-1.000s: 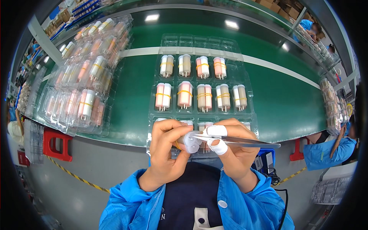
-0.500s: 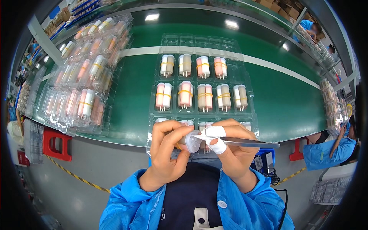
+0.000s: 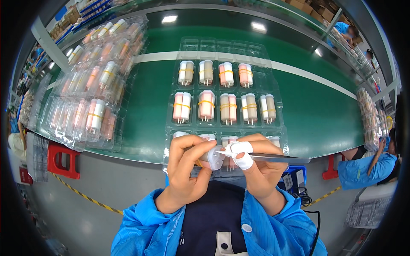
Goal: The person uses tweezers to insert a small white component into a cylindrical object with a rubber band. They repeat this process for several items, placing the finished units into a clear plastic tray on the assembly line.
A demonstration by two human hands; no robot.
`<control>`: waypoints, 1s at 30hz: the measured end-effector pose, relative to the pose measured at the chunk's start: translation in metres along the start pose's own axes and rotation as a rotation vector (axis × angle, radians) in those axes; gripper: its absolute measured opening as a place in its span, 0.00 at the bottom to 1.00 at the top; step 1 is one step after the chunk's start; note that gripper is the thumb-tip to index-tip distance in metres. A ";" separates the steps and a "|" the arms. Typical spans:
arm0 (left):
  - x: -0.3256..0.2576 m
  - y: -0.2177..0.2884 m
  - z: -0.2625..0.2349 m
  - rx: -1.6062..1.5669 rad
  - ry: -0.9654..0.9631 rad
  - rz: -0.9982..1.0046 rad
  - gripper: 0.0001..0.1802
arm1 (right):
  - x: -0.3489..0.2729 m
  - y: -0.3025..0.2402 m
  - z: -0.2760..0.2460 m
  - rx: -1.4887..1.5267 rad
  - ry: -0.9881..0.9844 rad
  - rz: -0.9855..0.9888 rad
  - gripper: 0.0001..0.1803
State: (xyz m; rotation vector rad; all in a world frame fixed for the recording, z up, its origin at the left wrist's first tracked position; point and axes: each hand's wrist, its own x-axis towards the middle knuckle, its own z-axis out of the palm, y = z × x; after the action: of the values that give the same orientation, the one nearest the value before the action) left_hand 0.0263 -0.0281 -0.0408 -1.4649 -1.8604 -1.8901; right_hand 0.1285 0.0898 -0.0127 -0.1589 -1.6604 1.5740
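My left hand (image 3: 185,177) is closed round a small bundle of cylinders and holds it tilted. The bundle's translucent end cap (image 3: 216,158) faces my right hand, and a bit of yellow band shows under the fingers. My right hand (image 3: 265,173), with white wraps on thumb and forefinger, pinches a pair of metal tweezers (image 3: 282,158). Their tip is at the cap's upper edge; whether it touches cannot be made out. Behind both hands lies a clear plastic tray (image 3: 181,45) with similar banded pairs of pink, white and grey cylinders (image 3: 206,105) in its pockets. My hands hide part of its nearest row.
Stacked clear trays (image 3: 64,121) of more bundles stand at the left of the green work surface (image 3: 316,115). A red stool (image 3: 63,160) is at the lower left, a blue bin (image 3: 297,173) beside my right forearm. A co-worker in blue (image 3: 369,168) sits at the far right.
The tweezers and my right fingers have shifted very slightly at the cap. My left hand and the bundle stay almost still.
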 end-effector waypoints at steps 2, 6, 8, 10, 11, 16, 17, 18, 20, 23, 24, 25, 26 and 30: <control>-0.001 0.000 0.000 -0.011 -0.002 -0.021 0.28 | 0.002 -0.001 -0.001 -0.033 -0.023 -0.007 0.08; 0.000 0.002 -0.001 0.001 -0.014 -0.045 0.28 | 0.006 -0.001 -0.002 -0.069 -0.057 -0.060 0.08; 0.001 0.001 -0.002 0.037 -0.016 -0.024 0.28 | 0.008 -0.002 -0.002 -0.115 -0.085 -0.089 0.08; 0.001 0.001 -0.002 0.089 -0.019 0.007 0.29 | 0.010 -0.003 -0.003 -0.160 -0.115 -0.108 0.08; 0.002 0.001 -0.003 0.100 -0.018 0.011 0.29 | 0.011 -0.003 -0.003 -0.183 -0.130 -0.113 0.08; 0.003 0.007 -0.004 0.094 -0.049 -0.020 0.28 | 0.013 -0.006 -0.004 -0.210 -0.150 -0.106 0.07; 0.004 0.007 -0.004 0.096 -0.059 -0.008 0.28 | 0.014 -0.008 -0.005 -0.212 -0.164 -0.096 0.07; 0.005 0.008 -0.004 0.097 -0.068 0.003 0.28 | 0.016 -0.010 -0.006 -0.213 -0.178 -0.087 0.07; 0.005 0.006 -0.005 0.116 -0.102 0.044 0.28 | 0.021 -0.015 -0.011 -0.256 -0.251 -0.083 0.07; 0.006 0.001 -0.007 0.157 -0.170 0.131 0.27 | 0.025 -0.018 -0.017 -0.282 -0.313 -0.020 0.06; 0.006 -0.001 -0.008 0.168 -0.189 0.155 0.27 | 0.025 -0.018 -0.018 -0.281 -0.326 0.011 0.06; 0.006 -0.002 -0.008 0.179 -0.208 0.179 0.26 | 0.025 -0.018 -0.018 -0.222 -0.302 0.084 0.06; 0.006 0.000 -0.008 0.151 -0.175 0.118 0.26 | 0.024 -0.017 -0.017 -0.162 -0.277 0.157 0.06; 0.009 0.008 -0.009 0.014 -0.078 -0.058 0.24 | 0.007 -0.002 -0.007 0.219 -0.057 0.105 0.07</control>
State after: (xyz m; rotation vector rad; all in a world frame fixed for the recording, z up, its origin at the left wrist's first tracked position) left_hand 0.0220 -0.0329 -0.0272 -1.5171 -1.9674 -1.8661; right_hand 0.1288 0.0990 -0.0083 -0.0889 -1.5308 1.8432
